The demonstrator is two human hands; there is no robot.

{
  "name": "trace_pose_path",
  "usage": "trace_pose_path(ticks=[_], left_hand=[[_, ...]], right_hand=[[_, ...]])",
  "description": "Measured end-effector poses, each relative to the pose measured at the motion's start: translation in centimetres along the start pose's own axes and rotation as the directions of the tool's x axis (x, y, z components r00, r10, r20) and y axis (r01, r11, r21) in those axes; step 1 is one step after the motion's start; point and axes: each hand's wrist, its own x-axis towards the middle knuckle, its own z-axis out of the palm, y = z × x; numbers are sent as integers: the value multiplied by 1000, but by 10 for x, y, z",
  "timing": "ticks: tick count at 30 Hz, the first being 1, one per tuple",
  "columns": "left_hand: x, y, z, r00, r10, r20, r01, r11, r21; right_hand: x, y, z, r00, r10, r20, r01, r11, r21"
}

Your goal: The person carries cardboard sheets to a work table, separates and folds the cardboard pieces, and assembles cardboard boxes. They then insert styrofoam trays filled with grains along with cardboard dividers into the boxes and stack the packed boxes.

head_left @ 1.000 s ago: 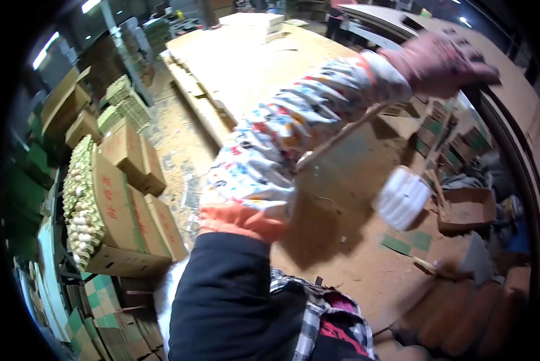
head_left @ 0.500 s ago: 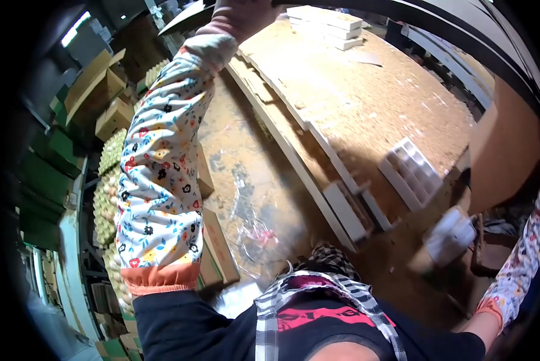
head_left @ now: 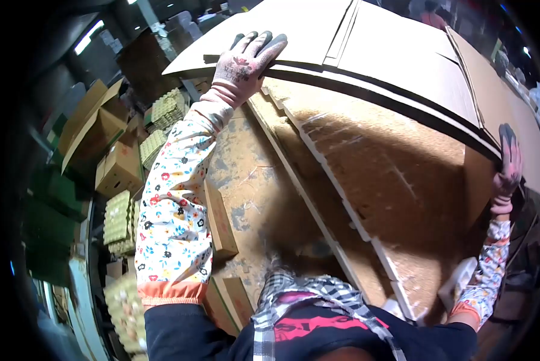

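Note:
A large cardboard box (head_left: 396, 51) with broad pale flaps and slots between them is held up in front of me, above a dusty tan work surface. My left hand (head_left: 246, 63), in a pink glove with dark fingertips, lies over its near left edge, fingers on the pale panel; the thumb is hidden. My right hand (head_left: 509, 159), gloved alike, grips the box's right side, its fingers pointing up along the brown panel. Below the box, a brown panel (head_left: 480, 180) hangs in shadow.
A wooden rail (head_left: 300, 186) and white strips (head_left: 384, 265) run along the dusty surface (head_left: 372, 168). Stacked egg trays (head_left: 120, 219), an open carton (head_left: 95, 123) and a closed carton (head_left: 119, 168) stand at left. Another person (head_left: 432, 17) is at the far right.
My right hand has risen from low at the right to the box's right side. The box has tilted, bringing its pale flaps into view. A white moulded tray on the surface is now out of sight.

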Motion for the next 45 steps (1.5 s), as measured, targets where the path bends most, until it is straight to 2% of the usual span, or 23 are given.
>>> trace_pose_path(ticks=[4,7,9,12,14,17,19,20,23,24,27,29,31,34,35,36,37,39,40,41,43,44,45], left_hand=[[-56,-20,70,994,73,-87,-89,976,-199],[-76,-29,118,986,110,-122,-132,973,-190],[-95,-33,181,983,159,-93,-178,950,-258],[-116,-29,267,975,220,32,-194,914,-356],[-150,-27,342,925,371,86,-297,844,-445],[-168,-29,407,901,390,188,-240,811,-533],[-179,-32,413,864,447,234,-193,721,-665],[-178,-33,427,822,483,302,-216,755,-620],[-166,-45,438,635,600,486,-25,645,-763],[-167,-50,453,603,633,485,39,584,-811],[-170,-63,494,706,427,565,226,620,-752],[-172,-65,513,674,493,550,183,610,-771],[-177,-66,528,754,481,447,165,520,-838],[-184,-81,551,824,514,239,14,404,-915],[-179,-89,554,838,503,211,52,311,-949],[-178,-98,560,846,489,214,124,209,-970],[-182,-108,563,847,482,224,197,107,-975],[-191,-130,568,863,450,228,307,-110,-945],[-199,-144,561,768,492,411,564,-213,-798],[-229,-153,569,801,478,359,483,-162,-861],[-262,-183,578,547,554,627,832,-277,-482],[-259,-219,577,434,710,554,861,-145,-488],[-243,-259,568,291,831,473,863,-14,-505]], right_hand=[[-86,-129,11,991,129,21,-128,991,-36],[-131,-219,24,911,372,176,-356,927,-116],[-127,-294,40,803,521,290,-516,851,-99],[-83,-388,60,486,654,580,-631,721,-285],[-11,-427,107,564,380,733,-631,771,86],[42,-463,212,679,351,645,-642,709,290],[48,-489,286,774,369,514,-459,887,53],[71,-488,306,529,456,716,-632,774,-27],[90,-495,344,219,454,864,-686,701,-194],[87,-500,347,193,468,862,-671,704,-232],[83,-516,369,121,572,811,-677,645,-354],[99,-515,391,115,686,719,-866,424,-266],[139,-502,424,-76,754,653,-985,44,-165],[166,-487,477,-435,757,488,-843,-153,-516],[159,-476,475,-177,562,808,-982,-154,-108],[168,-466,475,264,460,848,-963,180,203],[192,-459,473,651,263,712,-742,417,525],[264,-471,491,600,304,740,-800,206,564],[318,-492,494,278,264,924,-746,-546,381],[363,-516,505,421,107,901,-512,-792,333],[355,-551,528,449,17,893,-844,-320,431],[363,-564,519,560,11,829,-828,-42,560],[351,-567,507,427,93,900,-870,313,380]])
